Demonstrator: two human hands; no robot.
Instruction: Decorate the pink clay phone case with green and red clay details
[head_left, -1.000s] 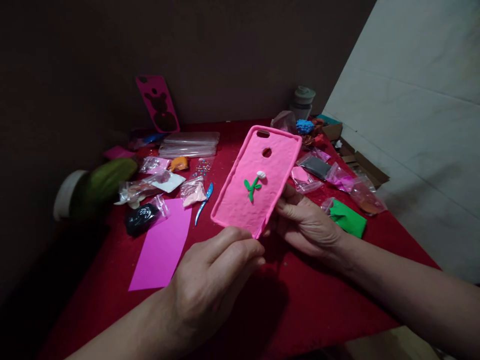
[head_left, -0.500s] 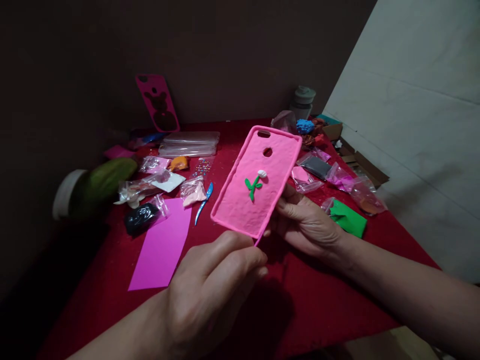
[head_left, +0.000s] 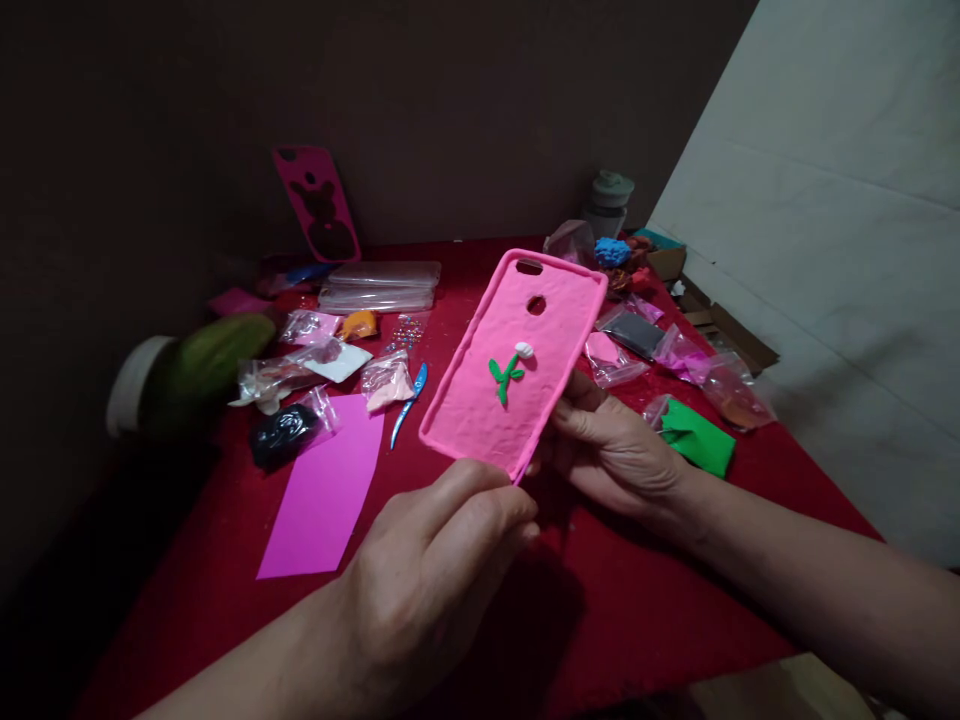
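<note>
A pink clay-covered phone case is held tilted above the table, its top end pointing away from me. On it sits a small flower with a white bud and a green stem with leaves. My right hand grips the case by its right edge, thumb in front and fingers behind. At the lower right corner, my left hand is closed in a pinch on a thin purple clay strip that runs along the edge; its fingertips are partly hidden.
On the red-covered table lie a magenta sheet, a blue modelling knife, a black clay packet and a green clay packet. Clear cases and a bear-patterned case are behind. A bottle stands back right.
My left fingers have come slightly closer to the case's lower corner, and less of the purple strip shows between them and it. The case and my right hand have barely shifted.
</note>
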